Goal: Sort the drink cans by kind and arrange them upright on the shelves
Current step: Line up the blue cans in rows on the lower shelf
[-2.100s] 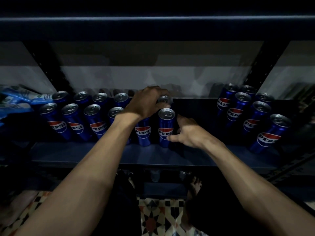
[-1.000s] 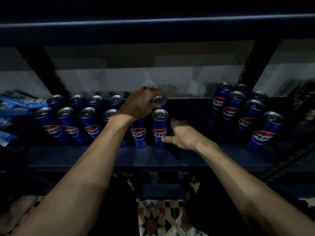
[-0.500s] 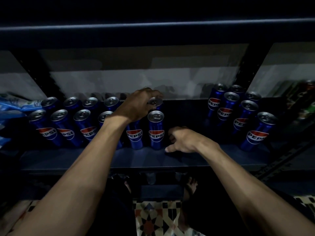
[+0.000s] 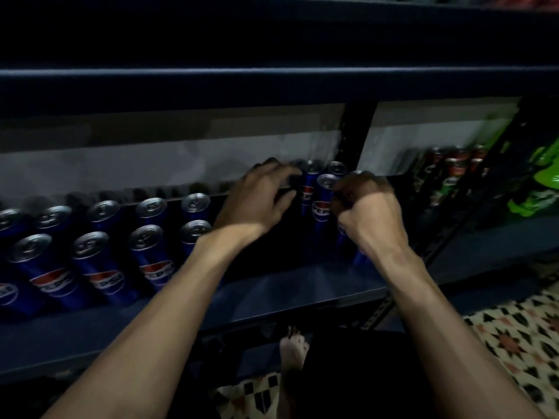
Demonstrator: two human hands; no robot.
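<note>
A dim shop shelf (image 4: 302,285), seen from above over a person's two bare forearms. Both hands reach to a cluster of blue Pepsi cans (image 4: 323,201) that stands upright at the right end of the shelf, beside a dark upright post (image 4: 354,131). A larger block of Pepsi cans (image 4: 99,255) stands in two rows well apart to the left, with bare shelf between.

The left hand (image 4: 257,204) hovers at the cluster's left side with fingers spread and thumb apart, holding nothing. The right hand (image 4: 370,216) is curled in front of the cluster's right side. Blur hides whether it grips a can, so I cannot tell.

The step appears to be gathering this cluster to join the larger block. To do it well, each hand likely needs a firm hold low on a can body, lifting rather than dragging. These cans are tall and slim and would tip easily, knocking their neighbours.

In the next bay to the right stand dark cans with red tops (image 4: 453,167) and green packaging (image 4: 541,182), a different kind to keep separate.
</note>
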